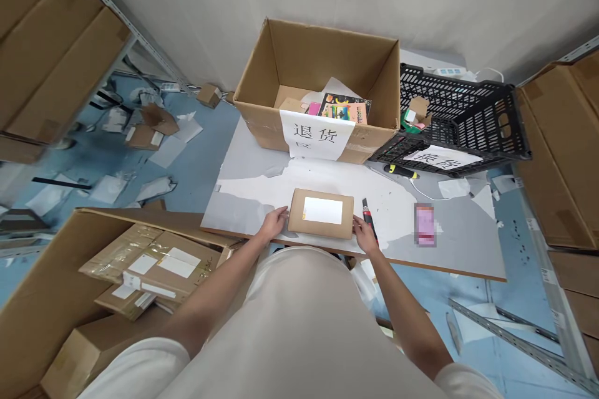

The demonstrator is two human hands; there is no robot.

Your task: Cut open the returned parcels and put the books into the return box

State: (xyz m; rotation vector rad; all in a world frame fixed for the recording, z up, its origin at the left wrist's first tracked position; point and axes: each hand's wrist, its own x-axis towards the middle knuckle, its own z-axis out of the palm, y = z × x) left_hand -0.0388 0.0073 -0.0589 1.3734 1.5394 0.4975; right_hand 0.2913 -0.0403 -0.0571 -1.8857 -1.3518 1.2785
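Note:
A small brown cardboard box (321, 232) with a white label lies at the near edge of the table (262, 190). My left hand (275, 223) grips its left end, the fingertips at the side. At the opposite end, my right hand (365, 235) has its fingers closed on the right edge. A red and black utility knife (367, 214) lies just beyond my right hand, partly behind it. Behind the small box stands a large open carton (262, 128) with a white handwritten sign on its front, and books (346, 111) are inside it.
A black plastic crate (496, 137) stands right of the large carton. A yellow and black tool (401, 171) and a blurred pink item (425, 224) lie on the table. Lower left, a big carton (42, 290) holds several parcels (187, 287). Scraps litter the blue floor (201, 156).

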